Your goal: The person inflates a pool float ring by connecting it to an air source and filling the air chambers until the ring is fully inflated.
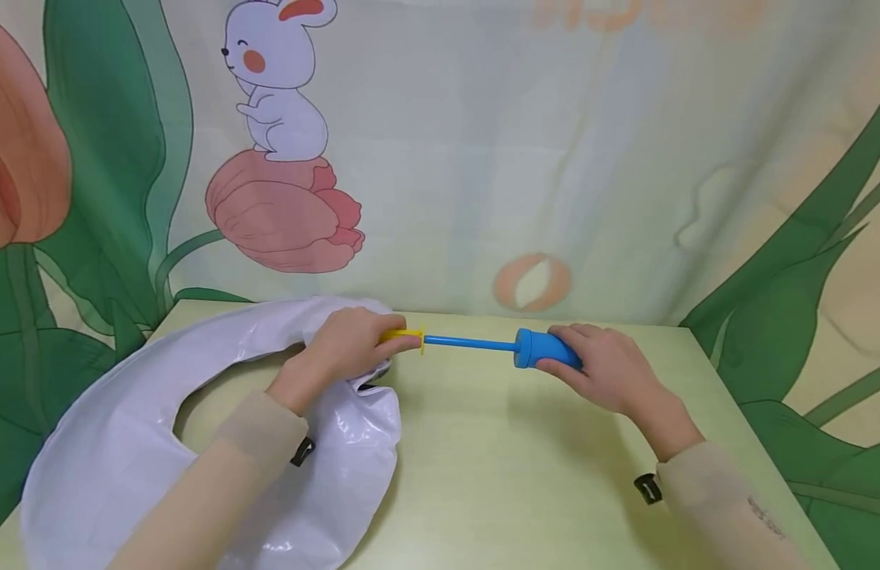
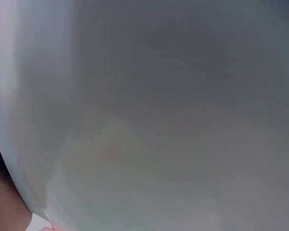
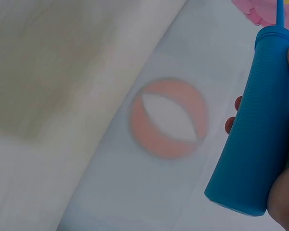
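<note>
A blue hand pump [image 1: 543, 348] is held level above the table, its thin blue rod [image 1: 476, 343] drawn out of the barrel. My left hand [image 1: 343, 344] grips the yellow handle [image 1: 406, 335] at the rod's end. Around the barrel curl the fingers of my right hand [image 1: 614, 368]; the right wrist view shows the ribbed blue barrel [image 3: 255, 125] in that palm. Under my left forearm lies a limp, wrinkled white inflatable ring [image 1: 119, 419], partly covered by the arm. A blurred pale surface fills most of the left wrist view, with skin at its lower left corner.
The pale yellow-green table [image 1: 468, 475] reaches back to a printed cloth backdrop [image 1: 440, 158] with a rabbit, tulips and leaves. Black clips [image 1: 648, 488] show beside both sleeves. The ring takes up the table's left side.
</note>
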The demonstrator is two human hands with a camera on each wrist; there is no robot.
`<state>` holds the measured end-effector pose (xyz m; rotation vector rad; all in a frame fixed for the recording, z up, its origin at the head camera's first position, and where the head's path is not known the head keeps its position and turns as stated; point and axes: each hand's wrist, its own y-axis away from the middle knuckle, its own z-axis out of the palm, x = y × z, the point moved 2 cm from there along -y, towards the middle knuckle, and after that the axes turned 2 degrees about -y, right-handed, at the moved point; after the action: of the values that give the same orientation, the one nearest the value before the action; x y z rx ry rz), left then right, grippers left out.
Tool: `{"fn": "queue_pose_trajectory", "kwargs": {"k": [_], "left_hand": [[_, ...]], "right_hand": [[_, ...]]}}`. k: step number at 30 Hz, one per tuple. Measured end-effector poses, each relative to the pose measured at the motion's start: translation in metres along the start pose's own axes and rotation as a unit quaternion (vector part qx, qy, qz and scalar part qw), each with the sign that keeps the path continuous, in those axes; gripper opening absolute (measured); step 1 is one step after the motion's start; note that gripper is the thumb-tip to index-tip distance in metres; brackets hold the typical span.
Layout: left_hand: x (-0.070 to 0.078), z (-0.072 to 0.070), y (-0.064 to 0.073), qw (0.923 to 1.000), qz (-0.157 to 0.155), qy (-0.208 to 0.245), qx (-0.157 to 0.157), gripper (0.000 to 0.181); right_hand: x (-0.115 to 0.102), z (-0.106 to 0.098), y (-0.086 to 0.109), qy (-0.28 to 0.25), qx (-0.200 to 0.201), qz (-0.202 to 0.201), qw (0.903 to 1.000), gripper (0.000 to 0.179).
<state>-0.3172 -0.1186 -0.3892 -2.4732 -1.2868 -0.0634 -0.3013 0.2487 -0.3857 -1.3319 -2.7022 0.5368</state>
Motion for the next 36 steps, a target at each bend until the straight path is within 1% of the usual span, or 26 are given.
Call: {"fn": "queue_pose_trajectory", "kwargs": {"k": [5,12,16,18,21,25,30,33,36], "left_hand": [[0.015,0.006,-0.005,0.9999,0.011,-0.005,0.001,0.035],[0.043,0.015,-0.014,0.9993,0.021,-0.024,-0.019,0.039],[0.050,0.020,-0.016,0.9990,0.017,-0.027,-0.032,0.039],[0.047,0.021,-0.015,0.9990,0.013,-0.025,-0.034,0.039],[0.040,0.020,-0.013,0.9994,0.006,-0.018,-0.030,0.039],[0.025,0.014,-0.008,0.9997,-0.003,-0.013,-0.021,0.037],[0.011,0.006,-0.003,0.9998,-0.014,-0.007,-0.014,0.039],[0.006,0.002,0.000,0.9998,-0.019,-0.002,-0.012,0.038],[0.004,0.001,0.001,0.9998,-0.018,0.003,-0.010,0.038]], "right_hand": [[-0.018,0.007,-0.011,0.005,-0.005,-0.008,0.9999,0.054],[-0.047,0.022,-0.027,-0.001,-0.013,-0.020,0.9997,0.055],[-0.055,0.030,-0.027,-0.008,-0.025,-0.012,0.9996,0.054],[-0.053,0.030,-0.023,-0.010,-0.029,-0.003,0.9995,0.055],[-0.045,0.027,-0.016,-0.019,-0.031,0.002,0.9993,0.053],[-0.024,0.019,-0.006,-0.021,-0.019,0.001,0.9996,0.051],[0.002,0.008,0.007,-0.022,-0.023,0.015,0.9994,0.052],[0.013,0.002,0.013,-0.015,-0.024,0.017,0.9995,0.053],[0.016,-0.002,0.015,-0.011,-0.024,0.015,0.9996,0.052]]}}
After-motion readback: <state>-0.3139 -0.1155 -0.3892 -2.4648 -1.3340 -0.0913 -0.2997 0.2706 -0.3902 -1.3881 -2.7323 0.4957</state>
